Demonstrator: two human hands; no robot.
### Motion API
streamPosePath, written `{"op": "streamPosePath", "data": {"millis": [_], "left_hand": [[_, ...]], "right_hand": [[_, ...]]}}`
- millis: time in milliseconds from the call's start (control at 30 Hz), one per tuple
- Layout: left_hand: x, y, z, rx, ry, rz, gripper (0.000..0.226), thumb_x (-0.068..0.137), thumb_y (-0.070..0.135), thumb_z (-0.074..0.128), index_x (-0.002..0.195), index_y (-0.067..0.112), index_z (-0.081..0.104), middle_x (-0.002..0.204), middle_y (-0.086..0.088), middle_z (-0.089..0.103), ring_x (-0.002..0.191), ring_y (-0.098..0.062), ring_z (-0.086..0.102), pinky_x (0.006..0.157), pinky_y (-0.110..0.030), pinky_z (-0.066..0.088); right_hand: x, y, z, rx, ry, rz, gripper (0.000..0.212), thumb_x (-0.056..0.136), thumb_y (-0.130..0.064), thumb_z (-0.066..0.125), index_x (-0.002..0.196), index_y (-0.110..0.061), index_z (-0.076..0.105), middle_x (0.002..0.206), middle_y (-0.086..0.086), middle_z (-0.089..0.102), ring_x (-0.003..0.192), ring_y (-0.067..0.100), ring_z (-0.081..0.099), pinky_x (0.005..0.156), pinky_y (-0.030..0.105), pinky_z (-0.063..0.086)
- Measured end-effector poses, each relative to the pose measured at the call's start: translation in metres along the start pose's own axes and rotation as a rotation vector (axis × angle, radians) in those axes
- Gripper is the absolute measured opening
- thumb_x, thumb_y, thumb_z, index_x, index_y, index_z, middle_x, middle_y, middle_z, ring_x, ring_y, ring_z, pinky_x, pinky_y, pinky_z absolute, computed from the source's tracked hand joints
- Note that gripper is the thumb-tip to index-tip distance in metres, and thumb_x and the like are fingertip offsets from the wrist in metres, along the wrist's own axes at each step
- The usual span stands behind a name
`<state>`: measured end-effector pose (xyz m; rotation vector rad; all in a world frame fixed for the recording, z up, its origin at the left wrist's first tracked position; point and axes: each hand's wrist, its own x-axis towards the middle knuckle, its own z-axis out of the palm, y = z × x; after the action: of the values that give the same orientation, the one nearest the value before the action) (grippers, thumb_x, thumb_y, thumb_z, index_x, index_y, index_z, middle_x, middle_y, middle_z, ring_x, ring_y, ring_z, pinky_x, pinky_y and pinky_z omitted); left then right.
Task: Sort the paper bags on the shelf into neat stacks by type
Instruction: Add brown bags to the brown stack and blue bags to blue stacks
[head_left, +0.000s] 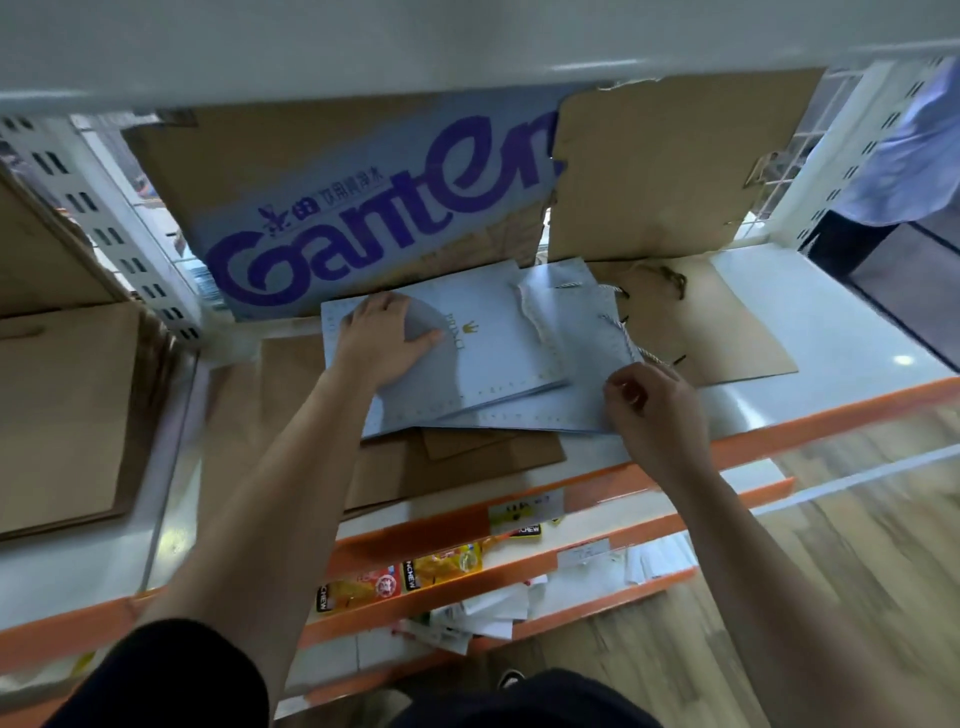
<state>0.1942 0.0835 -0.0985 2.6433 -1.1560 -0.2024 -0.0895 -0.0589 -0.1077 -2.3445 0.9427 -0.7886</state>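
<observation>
Blue paper bags (498, 358) are lying fanned on the shelf (831, 322); left hand (384, 338) is pressing flat-palmed to anchor them, right hand (649, 405) is pinching their near corner, likely to square them.

Two pale-blue bags (498, 358), two cardboard sheets (675, 166), two hands (382, 338).

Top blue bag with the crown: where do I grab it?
Pinch its right end by the white rope handle, coming from the right. The top blue bag lies flat, and the left hand presses its left end.
</observation>
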Motion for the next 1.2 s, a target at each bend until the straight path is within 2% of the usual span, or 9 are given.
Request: {"op": "streamPosePath", "data": {"millis": [167,300,567,733,833,900,967,1100,1200], "left_hand": [[0.015,0.002,-0.005,0.045,-0.027,-0.04,0.095,0.077,0.079,0.044,0.149,0.02,0.026,0.155,-0.006,0.024,0.141,-0.03,0.021,0.113,-0.05,0.017],[0.025,0.003,-0.01,0.09,-0.044,-0.093,0.11,0.06,0.089,0.05,0.144,0.018,0.035,0.148,-0.009,0.031,0.138,-0.033,0.023,0.111,-0.053,0.017],[0.018,0.009,-0.01,0.097,0.038,-0.158,0.102,0.058,0.087,0.056,0.131,0.015,0.051,0.136,-0.011,0.044,0.128,-0.034,0.037,0.104,-0.05,0.026],[0.012,0.008,-0.015,0.016,0.088,-0.187,0.096,0.065,0.081,0.058,0.127,0.008,0.05,0.134,-0.013,0.047,0.124,-0.035,0.043,0.101,-0.049,0.033],[0.004,0.003,-0.029,-0.114,0.17,-0.173,0.072,0.076,0.072,0.056,0.111,0.009,0.053,0.105,-0.008,0.059,0.096,-0.027,0.055,0.079,-0.039,0.045],[-0.004,-0.003,-0.04,-0.153,0.215,-0.181,0.055,0.083,0.065,0.054,0.096,0.012,0.054,0.084,-0.003,0.057,0.079,-0.024,0.055,0.067,-0.034,0.044],[-0.015,-0.014,-0.048,-0.181,0.262,-0.191,0.049,0.086,0.061,0.053,0.086,0.011,0.054,0.073,-0.002,0.054,0.072,-0.026,0.055,0.061,-0.032,0.041],[-0.043,-0.036,-0.054,-0.317,0.412,-0.287,0.049,0.086,0.054,0.058,0.087,0.005,0.058,0.08,-0.01,0.055,0.074,-0.027,0.05,0.064,-0.034,0.035],[-0.062,-0.047,-0.051,-0.388,0.488,-0.338,0.046,0.087,0.049,0.059,0.086,0.004,0.057,0.082,-0.01,0.054,0.077,-0.026,0.047,0.066,-0.033,0.031]], "right_hand": [[-0.004,0.002,-0.006,-0.013,0.03,-0.017,0.01,0.083,-0.007,0.065,0.078,-0.015,0.068,0.069,-0.004,0.056,0.065,0.011,0.048,0.057,0.016,0.032],[-0.013,-0.003,-0.008,0.004,0.062,0.039,0.011,0.086,-0.01,0.064,0.078,-0.017,0.067,0.063,-0.012,0.053,0.061,0.003,0.05,0.055,0.013,0.032],[-0.03,-0.007,-0.007,0.027,0.035,0.104,0.014,0.087,-0.013,0.06,0.074,-0.02,0.06,0.043,-0.006,0.047,0.049,0.009,0.049,0.049,0.023,0.033],[-0.034,-0.008,-0.006,0.034,0.04,0.144,0.012,0.088,-0.014,0.058,0.077,-0.018,0.062,0.052,0.001,0.06,0.051,0.019,0.055,0.056,0.022,0.041],[-0.037,-0.01,-0.005,0.038,0.047,0.159,0.011,0.088,-0.013,0.058,0.079,-0.017,0.062,0.05,0.0,0.058,0.049,0.014,0.052,0.054,0.018,0.039],[-0.037,-0.011,-0.005,0.02,0.042,0.164,0.011,0.088,-0.014,0.058,0.078,-0.016,0.063,0.047,-0.003,0.053,0.046,0.01,0.049,0.051,0.016,0.036],[-0.035,-0.013,-0.003,-0.01,0.014,0.185,0.012,0.089,-0.019,0.059,0.078,-0.017,0.064,0.049,-0.008,0.052,0.049,0.01,0.049,0.051,0.024,0.036],[-0.031,-0.019,0.0,0.01,-0.008,0.26,0.015,0.089,-0.03,0.061,0.092,-0.02,0.071,0.08,-0.005,0.069,0.074,0.018,0.062,0.062,0.024,0.038],[-0.024,-0.021,0.001,0.142,-0.001,0.318,0.021,0.089,-0.024,0.064,0.108,-0.019,0.069,0.086,-0.009,0.068,0.079,0.014,0.063,0.069,0.026,0.041]]}}
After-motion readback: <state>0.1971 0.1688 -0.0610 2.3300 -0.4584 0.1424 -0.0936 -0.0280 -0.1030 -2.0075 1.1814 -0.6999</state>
